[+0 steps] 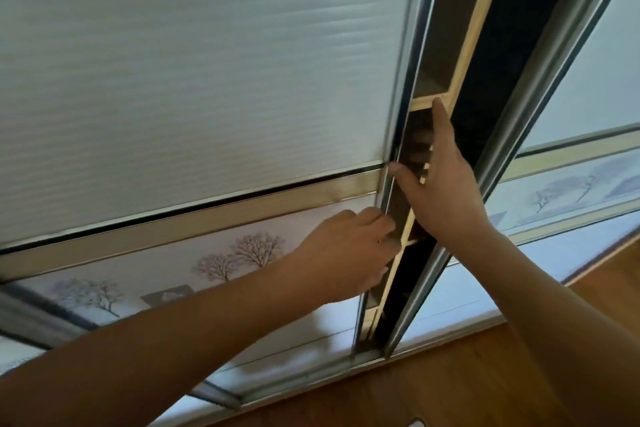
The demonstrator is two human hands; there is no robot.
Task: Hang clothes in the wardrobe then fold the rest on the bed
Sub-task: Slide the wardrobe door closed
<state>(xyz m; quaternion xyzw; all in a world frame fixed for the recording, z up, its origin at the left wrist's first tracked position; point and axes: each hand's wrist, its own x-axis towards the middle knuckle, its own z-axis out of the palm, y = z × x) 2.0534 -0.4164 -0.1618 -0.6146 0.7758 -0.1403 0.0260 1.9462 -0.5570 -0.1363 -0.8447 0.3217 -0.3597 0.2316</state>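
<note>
Wardrobe (465,45) only open a crack. Left hand (349,250) grips the left sliding door (207,62) by its edge. Right hand (440,191) is released, fingers straight in the gap. Slide sideways w/ steady pull, keeping fingers clear. No clothes in view.

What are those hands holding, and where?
Left hand grips the sliding door by its vertical edge; right hand, open, only touches the wooden divider.

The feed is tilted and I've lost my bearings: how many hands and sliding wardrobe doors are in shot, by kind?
Hands: 2, the left hand and the right hand, both at the gap.
Sliding doors: 2, the left door and the right door.
Total: 4
</note>
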